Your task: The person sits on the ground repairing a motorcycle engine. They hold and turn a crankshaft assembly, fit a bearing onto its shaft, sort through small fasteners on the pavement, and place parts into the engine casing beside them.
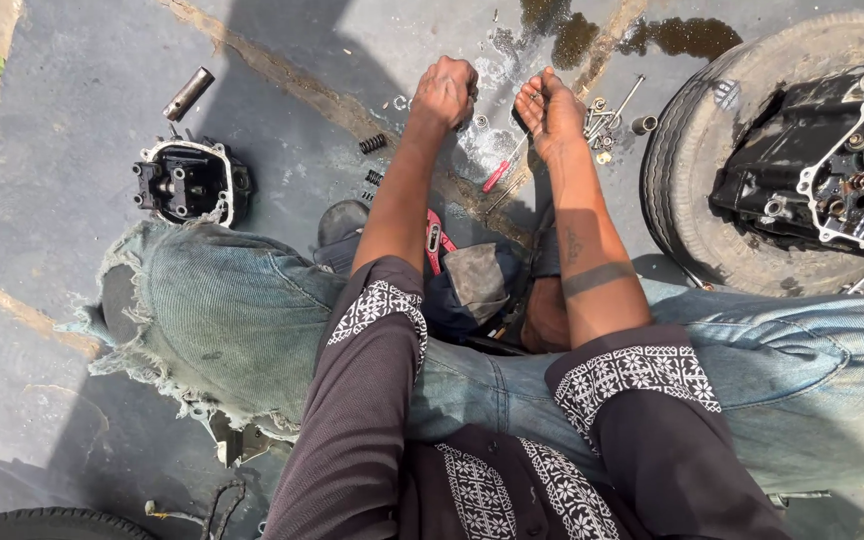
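- my left hand (446, 90) is curled into a fist over the wet concrete; whether it grips anything i cannot tell.
- my right hand (549, 112) is just beside it, fingers bent together, close to the red-handled screwdriver (499, 174) lying on the ground below it.
- loose bolts and washers (604, 120) are scattered to the right of that hand.
- a black engine part (188, 182) sits well off to the left, near a metal tube (189, 93).
- an open engine casing (832, 165) rests on a tyre (692, 190).
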